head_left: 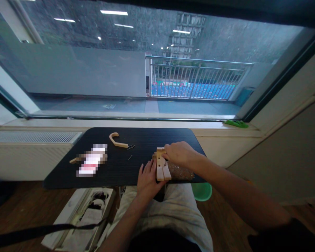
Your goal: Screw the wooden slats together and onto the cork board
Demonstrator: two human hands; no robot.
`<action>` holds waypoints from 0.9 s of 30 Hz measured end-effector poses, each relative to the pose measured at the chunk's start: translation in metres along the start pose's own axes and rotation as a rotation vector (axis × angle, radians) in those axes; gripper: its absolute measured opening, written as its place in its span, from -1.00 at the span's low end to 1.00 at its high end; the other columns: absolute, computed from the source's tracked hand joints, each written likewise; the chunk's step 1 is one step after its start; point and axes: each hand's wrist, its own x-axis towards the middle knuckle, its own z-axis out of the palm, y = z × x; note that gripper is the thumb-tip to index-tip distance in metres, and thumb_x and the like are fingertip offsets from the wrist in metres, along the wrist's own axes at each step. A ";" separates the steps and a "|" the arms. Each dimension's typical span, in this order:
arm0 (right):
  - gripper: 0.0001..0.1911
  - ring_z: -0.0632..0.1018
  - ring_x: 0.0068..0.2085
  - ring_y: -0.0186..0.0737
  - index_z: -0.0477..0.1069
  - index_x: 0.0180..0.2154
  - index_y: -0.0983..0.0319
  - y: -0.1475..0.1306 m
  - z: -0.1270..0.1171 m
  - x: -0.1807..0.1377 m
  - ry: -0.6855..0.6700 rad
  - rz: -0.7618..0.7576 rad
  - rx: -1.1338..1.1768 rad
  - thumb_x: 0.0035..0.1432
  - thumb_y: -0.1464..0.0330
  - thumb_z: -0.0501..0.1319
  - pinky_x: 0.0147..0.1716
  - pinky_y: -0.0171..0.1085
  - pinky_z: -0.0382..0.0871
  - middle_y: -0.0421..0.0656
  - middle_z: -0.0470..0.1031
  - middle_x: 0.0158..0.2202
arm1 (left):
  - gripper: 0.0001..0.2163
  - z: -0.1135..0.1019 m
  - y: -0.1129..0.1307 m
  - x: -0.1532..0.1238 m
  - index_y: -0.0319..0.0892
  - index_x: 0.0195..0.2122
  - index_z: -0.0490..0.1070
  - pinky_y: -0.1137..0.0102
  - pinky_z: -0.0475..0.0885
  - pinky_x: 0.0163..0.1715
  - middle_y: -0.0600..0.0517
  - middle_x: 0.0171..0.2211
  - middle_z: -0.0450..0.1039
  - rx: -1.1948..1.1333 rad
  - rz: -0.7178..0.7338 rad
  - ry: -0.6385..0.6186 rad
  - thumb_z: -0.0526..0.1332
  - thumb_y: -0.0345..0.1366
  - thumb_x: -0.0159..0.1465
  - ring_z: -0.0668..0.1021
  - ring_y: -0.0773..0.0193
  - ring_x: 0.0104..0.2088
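Note:
A pale wooden piece with dark round holes (159,163) lies near the right front of the black table, with a second light wooden part (166,170) along its right side. My left hand (147,179) holds the pieces from the left, its fingers along the side and its thumb at the near end. Closed fingers of my right hand (180,153) press at the far end of the wood; whatever they pinch is hidden. Beneath my right hand lies clear, crinkled plastic wrapping (180,171) with something brown inside.
A hook-shaped wooden piece (118,142) lies toward the back of the table (115,166), with several thin metal screws (131,147) beside it. Farther left is a pixelated patch with a wooden end (73,160). On the floor are an open white box (68,213) and a green bin (202,192).

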 end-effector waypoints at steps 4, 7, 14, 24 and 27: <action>-0.62 0.61 -0.20 0.06 0.43 -0.11 0.33 0.002 0.001 -0.001 -0.004 -0.014 0.022 0.25 0.18 0.06 -0.37 -0.19 0.38 0.13 0.59 -0.24 | -0.22 -0.001 0.000 0.000 -0.25 0.29 0.08 -0.01 0.19 0.19 -0.24 0.18 0.33 0.010 0.008 0.002 0.22 0.10 0.15 0.37 -0.05 0.18; -0.61 0.61 -0.22 0.04 0.37 -0.04 0.33 0.003 -0.001 -0.004 -0.019 -0.045 0.064 0.24 0.21 0.04 -0.38 -0.21 0.35 0.11 0.59 -0.25 | -0.22 -0.001 0.000 -0.001 -0.24 0.29 0.09 0.00 0.18 0.20 -0.24 0.18 0.33 0.014 0.015 0.001 0.22 0.10 0.15 0.37 -0.04 0.18; -0.68 0.60 -0.18 -0.01 0.32 -0.02 0.30 0.007 0.003 -0.002 -0.077 -0.130 0.147 0.25 0.32 0.01 -0.37 -0.23 0.30 0.10 0.57 -0.17 | -0.23 0.001 0.000 -0.001 -0.25 0.27 0.11 0.00 0.18 0.19 -0.24 0.18 0.33 0.024 0.015 0.014 0.21 0.13 0.15 0.38 -0.04 0.18; -0.71 0.60 -0.18 -0.01 0.32 -0.06 0.31 0.011 0.003 0.001 -0.108 -0.174 0.166 0.28 0.28 0.01 -0.36 -0.22 0.33 0.09 0.57 -0.19 | -0.24 0.001 0.001 0.000 -0.21 0.29 0.08 -0.01 0.16 0.20 -0.23 0.19 0.32 -0.001 0.001 0.010 0.22 0.09 0.15 0.37 -0.04 0.18; -0.70 0.59 -0.15 -0.01 0.32 -0.05 0.31 0.011 0.002 0.001 -0.126 -0.177 0.179 0.28 0.29 0.01 -0.32 -0.21 0.34 0.10 0.56 -0.17 | -0.23 0.003 0.001 -0.001 -0.20 0.30 0.06 0.00 0.16 0.20 -0.23 0.18 0.33 -0.002 0.006 0.026 0.22 0.08 0.15 0.37 -0.05 0.18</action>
